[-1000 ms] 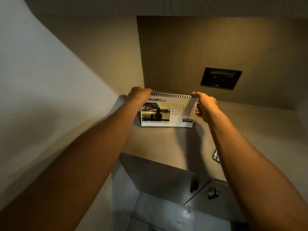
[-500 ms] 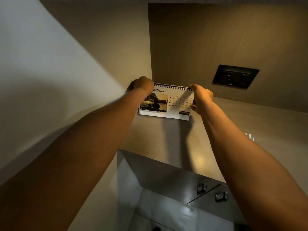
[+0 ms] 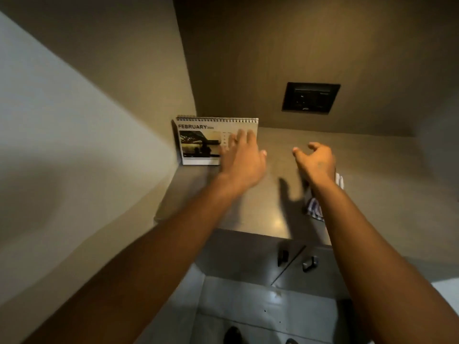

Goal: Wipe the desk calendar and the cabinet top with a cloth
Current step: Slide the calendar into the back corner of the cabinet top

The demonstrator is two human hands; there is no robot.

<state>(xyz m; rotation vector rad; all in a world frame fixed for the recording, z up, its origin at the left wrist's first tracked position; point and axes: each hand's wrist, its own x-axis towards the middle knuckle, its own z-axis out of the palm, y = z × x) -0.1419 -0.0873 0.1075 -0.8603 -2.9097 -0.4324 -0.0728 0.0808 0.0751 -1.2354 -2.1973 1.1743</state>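
The spiral-bound desk calendar (image 3: 198, 142), open at February, stands upright in the back left corner of the cabinet top (image 3: 260, 202). My left hand (image 3: 242, 157) hovers just in front of its right half, fingers spread, holding nothing. My right hand (image 3: 316, 160) is open above the middle of the cabinet top, fingers loosely curled and empty. A striped cloth (image 3: 315, 209) lies on the top, mostly hidden under my right forearm.
A black socket plate (image 3: 310, 96) is set in the back wall. A pale side wall (image 3: 74, 145) closes off the left. Two cabinet doors with dark handles (image 3: 309, 263) lie below the front edge, then a tiled floor (image 3: 248, 306).
Both hands let go of the calendar, which now stands in the back left corner. The hands drew back and to the right, fingers apart. The cloth has come into view.
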